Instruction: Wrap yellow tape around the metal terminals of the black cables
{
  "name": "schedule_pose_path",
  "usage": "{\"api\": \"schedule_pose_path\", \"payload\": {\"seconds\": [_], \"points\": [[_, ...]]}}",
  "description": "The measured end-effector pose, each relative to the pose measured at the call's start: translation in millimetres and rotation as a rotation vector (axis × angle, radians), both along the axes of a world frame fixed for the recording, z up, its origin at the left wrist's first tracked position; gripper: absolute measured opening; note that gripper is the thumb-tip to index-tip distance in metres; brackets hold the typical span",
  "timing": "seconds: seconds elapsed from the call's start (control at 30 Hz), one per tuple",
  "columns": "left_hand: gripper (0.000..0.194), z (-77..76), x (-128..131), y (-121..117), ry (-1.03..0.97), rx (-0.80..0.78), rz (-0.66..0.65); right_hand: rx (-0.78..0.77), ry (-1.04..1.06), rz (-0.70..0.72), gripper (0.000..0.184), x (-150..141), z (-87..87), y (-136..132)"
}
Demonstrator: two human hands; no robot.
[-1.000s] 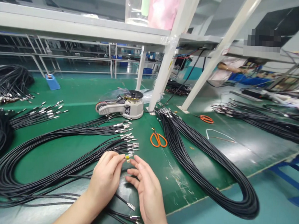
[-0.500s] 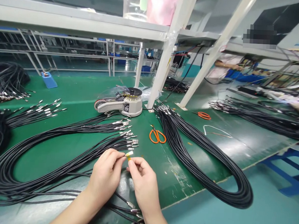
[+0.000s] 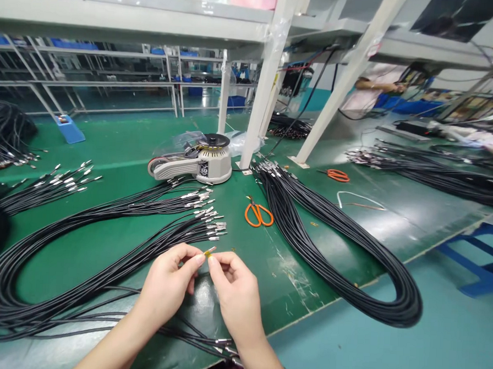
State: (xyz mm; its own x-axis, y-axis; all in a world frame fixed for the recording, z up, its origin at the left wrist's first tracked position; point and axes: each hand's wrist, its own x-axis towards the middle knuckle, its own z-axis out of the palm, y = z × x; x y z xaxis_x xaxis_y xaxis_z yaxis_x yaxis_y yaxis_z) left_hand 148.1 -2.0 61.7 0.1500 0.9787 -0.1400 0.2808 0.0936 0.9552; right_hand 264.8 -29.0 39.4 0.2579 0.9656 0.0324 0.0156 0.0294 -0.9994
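Both my hands meet over the green bench top. My left hand pinches the metal tip of a black cable, which carries a small yellow tape piece. My right hand pinches the same tip from the right, fingers closed on it. Just beyond my fingers lies a fan of black cables with silver end terminals. More loose cable ends lie under my wrists near the bench edge.
A grey tape dispenser stands behind the cables. Orange scissors lie to the right, with a second pair farther back. A large black cable coil hangs over the bench edge. White frame posts rise behind. Another person works at the far right.
My right hand has closed from open fingers into a pinch on the yellow-taped cable tip. Both hands stay together, and the view has tilted down slightly.
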Motion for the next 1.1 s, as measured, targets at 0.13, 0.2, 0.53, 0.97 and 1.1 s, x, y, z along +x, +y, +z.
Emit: {"api": "schedule_pose_path", "payload": {"seconds": [0.13,0.2,0.53,0.97,1.1], "points": [[0.024,0.9,-1.1,0.5,-0.060,-0.056,-0.017,0.014,-0.026,0.011,0.015,0.2,-1.9,0.9],[0.025,1.0,-1.6,0.5,-0.097,-0.081,-0.023,0.020,-0.028,0.011,0.015,0.3,-2.6,1.1],[0.028,3.4,0.3,1.5,-0.164,-0.100,-0.021,0.075,-0.105,0.006,0.012,1.4,2.6,-1.6],[0.026,0.6,-3.8,0.5,-0.398,-0.209,-0.069,0.084,-0.125,0.027,0.012,2.9,2.9,-1.0],[0.024,0.6,-6.3,2.7,-0.503,-0.278,-0.127,0.110,-0.105,0.060,0.012,4.4,-0.2,-0.1]]}}
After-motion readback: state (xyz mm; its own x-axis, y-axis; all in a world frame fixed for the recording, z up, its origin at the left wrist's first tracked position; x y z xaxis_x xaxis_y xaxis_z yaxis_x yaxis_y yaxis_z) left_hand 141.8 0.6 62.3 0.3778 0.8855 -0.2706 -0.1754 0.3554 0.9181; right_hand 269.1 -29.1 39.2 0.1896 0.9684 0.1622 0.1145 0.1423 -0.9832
